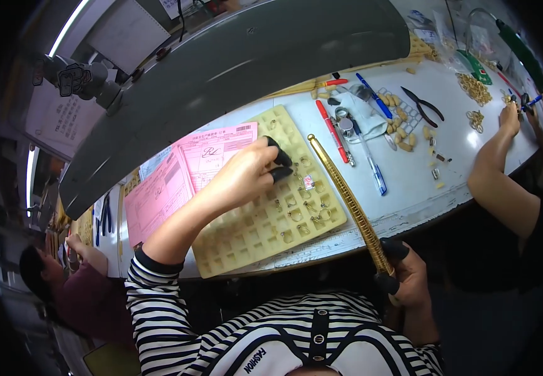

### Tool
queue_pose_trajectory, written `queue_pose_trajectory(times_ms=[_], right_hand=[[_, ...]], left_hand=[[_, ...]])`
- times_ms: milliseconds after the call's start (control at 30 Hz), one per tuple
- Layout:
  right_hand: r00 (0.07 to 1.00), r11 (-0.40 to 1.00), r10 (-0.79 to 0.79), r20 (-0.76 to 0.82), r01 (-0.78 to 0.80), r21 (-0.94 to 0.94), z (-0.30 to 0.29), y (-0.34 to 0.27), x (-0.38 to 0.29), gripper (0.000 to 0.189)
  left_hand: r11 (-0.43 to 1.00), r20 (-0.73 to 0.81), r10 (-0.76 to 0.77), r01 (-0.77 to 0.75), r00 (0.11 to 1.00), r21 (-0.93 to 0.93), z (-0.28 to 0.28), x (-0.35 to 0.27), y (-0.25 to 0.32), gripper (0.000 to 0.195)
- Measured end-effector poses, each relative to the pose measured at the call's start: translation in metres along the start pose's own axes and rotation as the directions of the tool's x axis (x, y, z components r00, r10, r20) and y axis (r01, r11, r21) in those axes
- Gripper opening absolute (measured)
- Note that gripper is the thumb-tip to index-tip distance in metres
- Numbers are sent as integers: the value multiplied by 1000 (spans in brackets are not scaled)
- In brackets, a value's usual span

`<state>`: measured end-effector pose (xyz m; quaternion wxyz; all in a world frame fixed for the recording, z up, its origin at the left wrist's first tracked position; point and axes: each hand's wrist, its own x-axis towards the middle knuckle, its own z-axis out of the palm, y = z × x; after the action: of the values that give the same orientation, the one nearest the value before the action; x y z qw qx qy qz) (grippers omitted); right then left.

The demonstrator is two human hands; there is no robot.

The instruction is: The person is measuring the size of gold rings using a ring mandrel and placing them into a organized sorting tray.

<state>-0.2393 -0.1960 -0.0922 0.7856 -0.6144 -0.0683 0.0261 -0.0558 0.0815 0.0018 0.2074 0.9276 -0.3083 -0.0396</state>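
My left hand (252, 169), with black finger cots on its fingertips, reaches over a pale yellow tray (234, 244) of square pockets. Its fingertips are at one of the rings there; whether they pinch it is hidden. Several rings (295, 215) sit in the tray's pockets, and a small tag with writing (308, 182) lies among them. My right hand (408, 272), also wearing black finger cots, grips the lower end of a gold-coloured ring mandrel (346, 192). The mandrel slants up and left past the tray's right edge. Pink printed forms (158, 202) cover the tray's left part.
Right of the mandrel lie a red marker (331, 131), a blue pen (370, 160), a pale cloth (361, 117) and pliers (423, 105). A large grey lamp hood (234, 80) spans the far side. Co-workers sit at both sides, one arm (492, 155) on the right.
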Motion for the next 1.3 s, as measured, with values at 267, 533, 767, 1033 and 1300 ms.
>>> queue_pose_trajectory(times_ms=[267,533,767,1033,1300], right_hand=[[999,999,-7,32,6,34,3,2,5,53],[999,999,36,39,-36,-1,7,-4,3,53],[991,998,45,122,-41,-37,14,-5,7,53],[975,989,28,219,6,-151,26,-5,18,53],[952,954,94,293,-2,-299,36,-14,22,46]], left_hand=[[998,236,70,-69,969,-14,5,-23,13,16],[948,219,-66,130,973,-289,5,-27,8,11],[-175,312,-204,279,928,-944,0,-45,-8,23],[-381,271,-376,119,886,-917,4,-64,-26,23],[-297,147,-406,22,902,-955,8,-74,-24,19]])
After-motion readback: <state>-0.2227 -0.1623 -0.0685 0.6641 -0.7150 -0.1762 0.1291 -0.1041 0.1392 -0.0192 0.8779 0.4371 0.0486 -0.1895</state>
